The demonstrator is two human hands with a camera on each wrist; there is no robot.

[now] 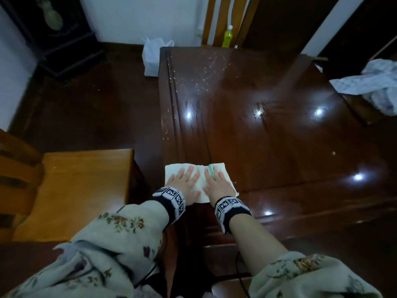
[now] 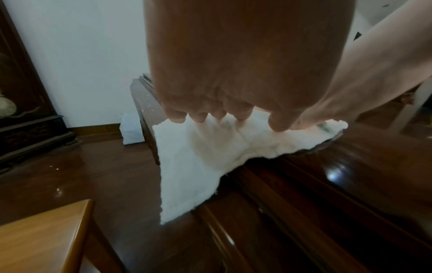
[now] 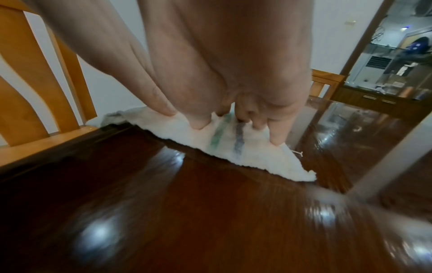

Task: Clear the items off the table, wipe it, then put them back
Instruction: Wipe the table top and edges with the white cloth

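Dark, glossy wood fills the scene: a polished table (image 1: 268,130) above an equally dark floor, with ceiling lights reflected as bright spots on the tabletop. One white cloth (image 1: 200,182) lies flat at the table's near left corner, its left portion hanging over the edge in the left wrist view. Its long axis runs left to right, parallel to the near edge, and two narrow stripes, one green and one grey-blue, cross its right part from front to back.

Both hands press it down side by side. Left hand (image 1: 184,183) lies palm-down with fingers straight and spread, curled round nothing; right hand (image 1: 217,184) lies the same way, its fingers (image 3: 278,136) flat over the stripes. The two thumbs nearly meet at the cloth's middle.

Faint pale streaks and specks mark the far left part of the tabletop. One yellow-green bottle (image 1: 227,36) stands just beyond the far edge, before a wooden chair back (image 1: 212,20). One white plastic bag (image 1: 151,55) sits on the floor beside the far left corner. A crumpled checked fabric (image 1: 373,82) lies off to the right, beyond the table's right edge. A lighter wooden chair seat (image 1: 81,190) stands just left of the near corner, and a dark cabinet (image 1: 49,35) occupies the far left.
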